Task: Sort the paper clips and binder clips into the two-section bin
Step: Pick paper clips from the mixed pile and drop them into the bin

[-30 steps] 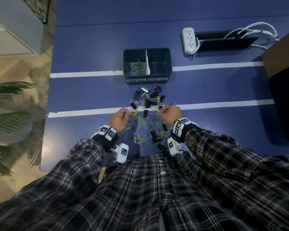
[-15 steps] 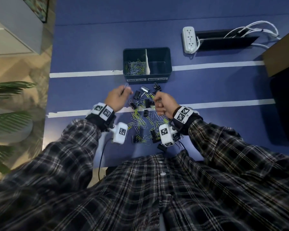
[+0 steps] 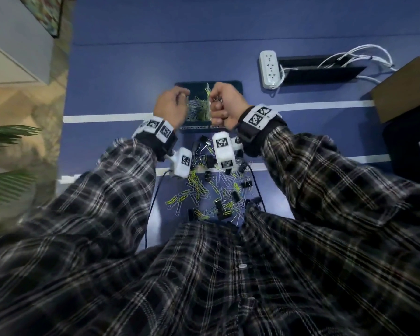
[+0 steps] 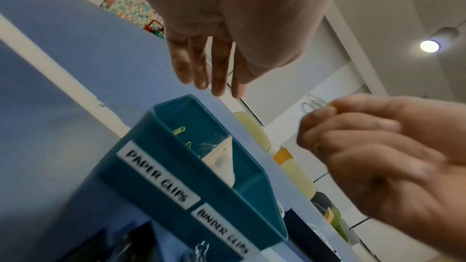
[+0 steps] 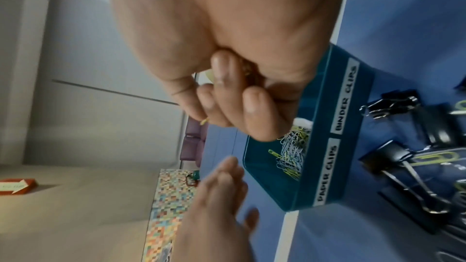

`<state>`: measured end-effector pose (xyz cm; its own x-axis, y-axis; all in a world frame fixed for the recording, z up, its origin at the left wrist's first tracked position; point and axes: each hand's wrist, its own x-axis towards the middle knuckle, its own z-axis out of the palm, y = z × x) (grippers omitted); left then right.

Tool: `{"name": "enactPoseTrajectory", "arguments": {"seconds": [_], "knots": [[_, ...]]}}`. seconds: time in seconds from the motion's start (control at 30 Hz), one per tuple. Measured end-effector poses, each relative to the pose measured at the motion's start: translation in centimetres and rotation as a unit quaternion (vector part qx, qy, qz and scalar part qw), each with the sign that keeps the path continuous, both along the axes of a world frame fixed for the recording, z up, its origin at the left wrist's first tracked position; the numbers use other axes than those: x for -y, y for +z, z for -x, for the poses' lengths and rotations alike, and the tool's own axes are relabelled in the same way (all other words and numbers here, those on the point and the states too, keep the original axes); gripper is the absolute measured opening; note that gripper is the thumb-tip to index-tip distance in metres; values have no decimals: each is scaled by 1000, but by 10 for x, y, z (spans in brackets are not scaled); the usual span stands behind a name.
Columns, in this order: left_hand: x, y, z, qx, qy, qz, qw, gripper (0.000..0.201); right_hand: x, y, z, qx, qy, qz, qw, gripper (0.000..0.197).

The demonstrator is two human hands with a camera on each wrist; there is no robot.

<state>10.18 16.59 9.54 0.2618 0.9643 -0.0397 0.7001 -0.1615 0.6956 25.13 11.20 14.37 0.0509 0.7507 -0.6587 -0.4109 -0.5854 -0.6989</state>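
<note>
One two-section bin [image 3: 238,86], one power strip [image 3: 268,69], one cardboard box [image 3: 405,88], two hands.

The teal two-section plastic bin [image 5: 310,166] has smooth, slightly glossy walls and white paper labels [image 4: 158,174]. Coated wire paper clips [image 5: 290,152], yellow-green and pale, lie in it. At six o'clock from it, black binder clips with shiny metal handles [image 5: 413,178] sit on the matt blue tabletop [image 3: 121,76]. The sleeves are woven plaid cloth [image 3: 112,190].
</note>
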Motion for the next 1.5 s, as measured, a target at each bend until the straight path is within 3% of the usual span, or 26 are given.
{"name": "enactPoseTrajectory", "arguments": {"seconds": [0.13,0.33,0.43,0.5,0.6,0.7,0.8,0.97,1.03,1.1,1.2,1.37,1.5], "knots": [[36,-26,35,-3,-14,-14,1000,22,-32,-7,5,42,6,51,998,20],[95,-67,81,-100,-75,115,986,21,-69,-16,16,87,35,78,993,9],[112,-80,95,-127,-83,130,980,21,-78,-26,15,81,26,80,993,22],[121,-89,101,-157,-95,136,974,21,-77,-28,15,58,16,73,996,31],[131,-97,104,-194,-76,175,962,36,-56,-18,13,44,32,35,998,38],[137,-98,96,-202,-48,194,959,38,-18,-21,4,145,63,-15,987,32],[143,-99,80,-169,-93,207,959,34,33,-50,-6,292,96,-19,951,23],[145,-91,50,-103,-163,179,965,22,113,-113,-29,535,134,24,834,8],[140,-86,42,-97,-150,90,980,19,135,-131,-36,583,160,11,796,20],[134,-85,37,-136,-169,25,976,23,150,-141,-40,611,203,-6,766,29],[123,-91,37,-208,-189,40,959,34,156,-148,-41,642,221,6,735,28],[118,-97,41,-223,-164,76,958,15,153,-144,-51,572,175,28,801,13],[128,-96,49,-157,-141,69,975,15,145,-138,-58,516,124,41,847,7]]}}
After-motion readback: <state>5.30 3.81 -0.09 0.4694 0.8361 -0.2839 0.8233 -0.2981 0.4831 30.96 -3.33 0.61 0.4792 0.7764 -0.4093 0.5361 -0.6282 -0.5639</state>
